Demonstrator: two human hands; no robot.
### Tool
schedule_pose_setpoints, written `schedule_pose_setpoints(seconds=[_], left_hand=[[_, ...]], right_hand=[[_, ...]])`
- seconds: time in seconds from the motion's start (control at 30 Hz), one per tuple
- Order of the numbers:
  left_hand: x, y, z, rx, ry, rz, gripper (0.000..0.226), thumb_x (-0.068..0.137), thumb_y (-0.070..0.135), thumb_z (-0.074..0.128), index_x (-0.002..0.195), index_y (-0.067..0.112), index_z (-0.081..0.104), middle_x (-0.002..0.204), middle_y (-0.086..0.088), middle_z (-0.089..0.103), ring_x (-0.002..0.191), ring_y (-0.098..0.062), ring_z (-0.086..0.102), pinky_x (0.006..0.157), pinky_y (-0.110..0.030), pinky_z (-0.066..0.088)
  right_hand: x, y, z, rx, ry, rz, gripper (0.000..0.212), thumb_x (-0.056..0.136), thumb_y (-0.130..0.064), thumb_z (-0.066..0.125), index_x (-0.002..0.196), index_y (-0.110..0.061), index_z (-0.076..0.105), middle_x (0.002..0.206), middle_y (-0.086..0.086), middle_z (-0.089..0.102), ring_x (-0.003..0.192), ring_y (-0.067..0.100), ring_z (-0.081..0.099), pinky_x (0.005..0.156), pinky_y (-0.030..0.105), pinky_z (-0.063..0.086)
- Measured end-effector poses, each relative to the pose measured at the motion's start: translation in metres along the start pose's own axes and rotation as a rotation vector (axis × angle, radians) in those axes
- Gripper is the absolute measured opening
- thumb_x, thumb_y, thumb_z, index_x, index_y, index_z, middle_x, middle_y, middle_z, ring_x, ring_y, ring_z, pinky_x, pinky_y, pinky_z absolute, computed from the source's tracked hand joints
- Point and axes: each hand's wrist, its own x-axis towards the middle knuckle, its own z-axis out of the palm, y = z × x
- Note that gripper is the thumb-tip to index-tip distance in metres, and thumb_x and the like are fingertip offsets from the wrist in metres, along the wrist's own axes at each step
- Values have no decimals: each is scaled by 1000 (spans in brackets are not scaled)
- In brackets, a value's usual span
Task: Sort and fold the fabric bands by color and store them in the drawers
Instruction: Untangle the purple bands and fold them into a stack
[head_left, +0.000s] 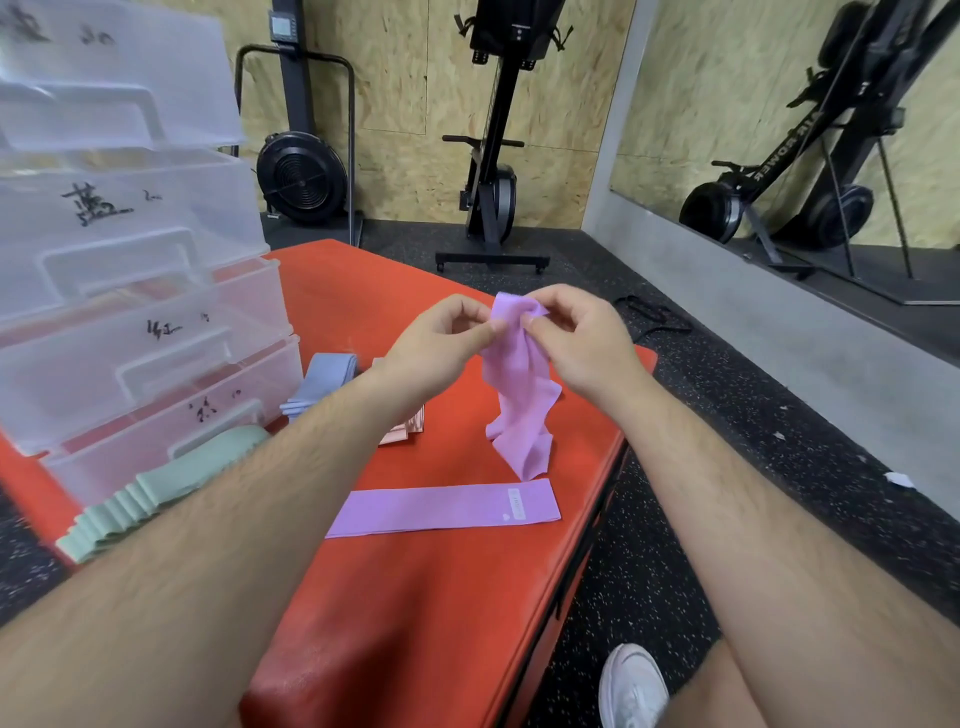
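Observation:
A purple fabric band (519, 395) hangs crumpled above the red mat (441, 597). My left hand (441, 343) and my right hand (582, 348) both pinch its top edge, and its lower end touches the mat. A second purple band (447, 506) lies flat on the mat below it. Green bands (156, 488) are stacked at the left. Blue bands (322, 382) and pink bands (402, 428) lie partly hidden behind my left forearm. The clear plastic drawers (140, 332) stand at the left, with handwritten labels on their fronts.
The mat's right edge drops to black speckled floor (701, 467). Gym machines (493, 156) stand against the far wooden wall. A mirror (805, 130) leans on the right. A white shoe (631, 686) shows at the bottom. A black strap (654, 314) lies on the floor beyond the mat.

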Motion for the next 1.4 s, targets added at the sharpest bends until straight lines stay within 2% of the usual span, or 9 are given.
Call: schedule_pose_setpoints(seconds=[0.2, 0.37, 0.53, 0.63, 0.77, 0.93, 1.07, 1.2, 1.4], left_hand=[[-1, -6, 0, 68, -30, -70, 12, 88, 26, 72, 81, 22, 63, 75, 7, 63, 63, -3, 53, 62, -22, 41], [-1, 9, 0, -1, 23, -19, 6, 89, 21, 71, 85, 19, 68, 77, 4, 66, 58, -1, 53, 53, -13, 40], [-1, 12, -5, -41, 21, 11, 4, 92, 20, 67, 92, 21, 71, 78, 5, 69, 69, -6, 59, 60, -20, 45], [-1, 12, -9, -64, 35, 27, 8, 93, 19, 65, 98, 23, 70, 84, 0, 72, 73, -10, 59, 62, -23, 44], [-2, 15, -12, -91, 20, 51, 16, 94, 18, 64, 107, 26, 69, 97, -5, 76, 78, -11, 62, 64, -25, 45], [-4, 19, -15, -125, 16, 74, 21, 94, 17, 64, 113, 24, 68, 98, -6, 75, 79, -11, 64, 66, -26, 46], [-7, 15, -16, -101, -28, 13, 17, 92, 26, 67, 109, 25, 67, 98, -7, 74, 79, -10, 63, 66, -23, 46], [-7, 5, -15, -21, -75, -61, 3, 89, 28, 71, 88, 26, 69, 85, 8, 71, 76, -8, 61, 69, -28, 46], [-3, 8, -17, -92, 36, -23, 7, 88, 16, 72, 83, 19, 68, 76, 0, 69, 67, -9, 60, 62, -25, 48]], right_hand=[[3, -4, -8, 60, 75, 115, 22, 91, -9, 56, 103, -21, 69, 95, -6, 70, 78, 3, 59, 69, 19, 45], [-6, 3, -7, -85, -34, 14, 58, 77, 2, 53, 125, -30, 58, 127, -8, 49, 110, 9, 55, 81, 10, 40], [-9, -4, -5, -29, -71, -13, 38, 78, 1, 59, 100, -29, 63, 117, -4, 54, 103, 4, 56, 77, 1, 38], [-6, -4, -4, 15, 16, 32, 25, 79, 2, 59, 95, -17, 55, 98, 1, 60, 78, 4, 54, 70, 8, 41], [-8, -8, -1, 94, -98, 122, 24, 83, -7, 71, 102, -13, 56, 84, -1, 66, 63, 1, 54, 61, 17, 47], [-9, -12, 7, -18, -133, 96, 11, 88, -19, 73, 91, -9, 69, 79, 6, 75, 75, 20, 70, 73, 36, 55], [-5, -20, 6, 112, -76, 167, 11, 93, -16, 65, 96, -7, 67, 75, 9, 74, 63, 11, 63, 63, 26, 50], [1, -23, 4, 241, 31, 249, 18, 94, -19, 64, 97, -2, 64, 83, 19, 72, 63, 15, 63, 62, 29, 54], [-5, -26, 0, 322, -44, 390, 35, 85, -24, 77, 107, -11, 53, 88, 10, 76, 75, 18, 74, 75, 39, 60]])
